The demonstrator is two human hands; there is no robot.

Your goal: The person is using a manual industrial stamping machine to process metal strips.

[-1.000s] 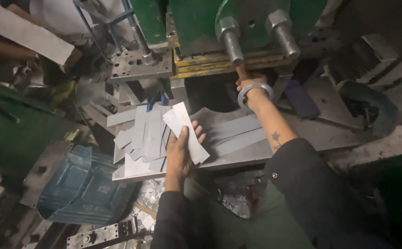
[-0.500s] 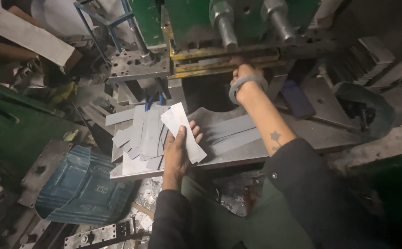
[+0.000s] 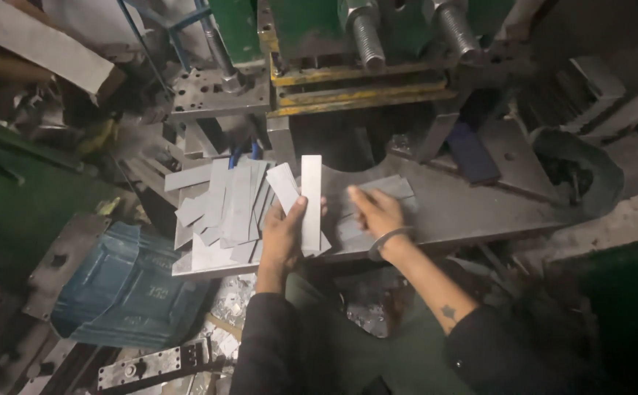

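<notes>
My left hand (image 3: 282,238) grips a small bundle of flat grey metal strips (image 3: 309,197), one standing upright and another fanned to its left. My right hand (image 3: 374,212), with a bracelet at the wrist, hovers just right of the bundle with its fingers reaching toward the strips; it holds nothing that I can see. Both hands are above the grey steel bed (image 3: 458,208) of a press. A loose pile of similar metal strips (image 3: 224,208) lies on the bed to the left of my left hand.
The green press with yellow-edged die plates (image 3: 363,84) and two threaded posts (image 3: 366,36) rises behind the bed. A blue metal container (image 3: 125,289) sits low at the left. Scrap offcuts (image 3: 235,307) litter the floor under the bed. A dark bin (image 3: 579,172) stands at the right.
My right hand has pulled back out of the press opening and come down beside the bundle. My left hand has turned the strips more upright. The view has shifted downward.
</notes>
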